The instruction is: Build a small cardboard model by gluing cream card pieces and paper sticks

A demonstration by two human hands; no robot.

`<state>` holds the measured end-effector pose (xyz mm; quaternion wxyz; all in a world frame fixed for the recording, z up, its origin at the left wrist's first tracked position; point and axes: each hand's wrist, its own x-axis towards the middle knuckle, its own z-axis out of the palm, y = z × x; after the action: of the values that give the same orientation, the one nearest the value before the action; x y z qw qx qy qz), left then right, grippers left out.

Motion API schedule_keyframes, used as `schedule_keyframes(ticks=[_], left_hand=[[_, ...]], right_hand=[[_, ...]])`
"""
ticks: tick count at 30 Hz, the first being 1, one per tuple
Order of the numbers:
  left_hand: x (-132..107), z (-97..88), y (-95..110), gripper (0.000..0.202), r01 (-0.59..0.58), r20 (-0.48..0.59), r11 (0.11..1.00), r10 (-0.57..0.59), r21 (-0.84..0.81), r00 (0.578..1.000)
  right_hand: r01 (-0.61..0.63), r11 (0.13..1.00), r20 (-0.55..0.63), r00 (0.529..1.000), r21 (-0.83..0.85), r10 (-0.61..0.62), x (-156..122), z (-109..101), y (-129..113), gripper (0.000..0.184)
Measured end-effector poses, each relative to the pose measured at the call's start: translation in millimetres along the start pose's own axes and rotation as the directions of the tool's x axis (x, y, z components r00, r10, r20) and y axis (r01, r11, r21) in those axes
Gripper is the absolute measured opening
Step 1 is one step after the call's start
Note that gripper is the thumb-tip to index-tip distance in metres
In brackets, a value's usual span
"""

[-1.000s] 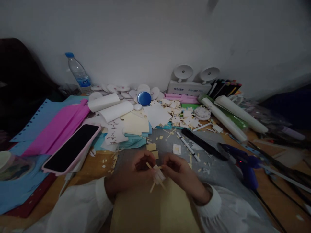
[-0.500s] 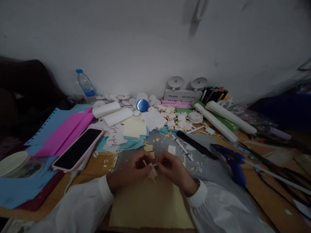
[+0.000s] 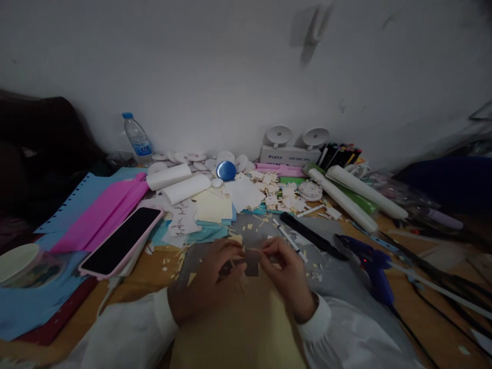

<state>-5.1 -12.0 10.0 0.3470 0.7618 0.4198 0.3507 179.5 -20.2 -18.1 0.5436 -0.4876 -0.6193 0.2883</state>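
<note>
My left hand (image 3: 215, 271) is closed in a pinch over the yellow sheet (image 3: 234, 328), holding a small pale paper piece with thin sticks (image 3: 243, 282); fingers and blur partly hide it. My right hand (image 3: 288, 277) pinches the end of a thin pale stick (image 3: 252, 249), a short way to the right of the left fingers. A grey mat (image 3: 330, 277) lies under the sheet. Just beyond the hands are a white marker (image 3: 290, 241) and a black pen-like tool (image 3: 313, 236).
A blue glue gun (image 3: 369, 261) with its cord lies at the right. To the left is a pink-edged phone (image 3: 123, 241) near a lidded tub (image 3: 34, 266). Small paper-and-stick pieces (image 3: 284, 192) are heaped at the back beside white rolls (image 3: 342, 200). A water bottle (image 3: 137, 137) stands by the wall.
My hands have drawn apart, the right one shifting right. The paper piece in my left hand has tilted and is more hidden by the fingers. The view has shifted slightly.
</note>
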Motion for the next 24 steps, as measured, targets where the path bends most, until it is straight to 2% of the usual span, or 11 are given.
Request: schedule_keyframes(ticks=[3,5,7,10,15,20,22,24], left_hand=[[1.8,1.3,3.6,0.015,0.054,0.036,0.998,-0.053,-0.031,0.998],[2.7,4.7,-1.5,0.019,0.127,0.088,0.986,-0.117,-0.108,0.989],[2.9,8.1,-9.1,0.021,0.178,0.12,0.963,-0.156,-0.2,0.98],[2.2,9.6,-17.4,0.022,0.211,0.163,0.935,-0.169,-0.285,0.972],[3.7,2.8,-15.2,0.022,0.238,0.19,0.907,-0.181,-0.346,0.965],[6.4,-1.1,-10.5,0.021,0.239,0.129,0.884,-0.204,-0.401,0.97],[6.1,-0.8,-10.8,0.021,0.284,0.091,0.864,-0.271,-0.416,0.958],[5.2,-0.3,-11.8,0.023,0.335,0.063,0.841,-0.342,-0.426,0.938]], right_hand=[[0.236,0.952,-0.041,0.968,-0.195,-0.248,-3.3,1.2,-5.3,0.019],[0.352,0.899,0.019,0.933,-0.261,-0.36,-6.7,4.2,-7.0,0.019],[0.423,0.866,0.113,0.906,-0.268,-0.408,-10.6,7.9,-6.1,0.018],[0.474,0.836,0.228,0.877,-0.275,-0.422,-16.2,12.0,-2.1,0.016],[0.462,0.847,0.254,0.88,-0.264,-0.401,-18.5,11.7,-2.7,0.014],[0.505,0.831,0.345,0.842,-0.233,-0.415,-12.2,2.5,-22.6,0.023],[0.498,0.823,0.336,0.851,-0.274,-0.404,-14.5,-7.8,-30.7,0.03],[0.451,0.81,0.25,0.89,-0.375,-0.38,-24.8,-26.8,-32.4,0.03]])
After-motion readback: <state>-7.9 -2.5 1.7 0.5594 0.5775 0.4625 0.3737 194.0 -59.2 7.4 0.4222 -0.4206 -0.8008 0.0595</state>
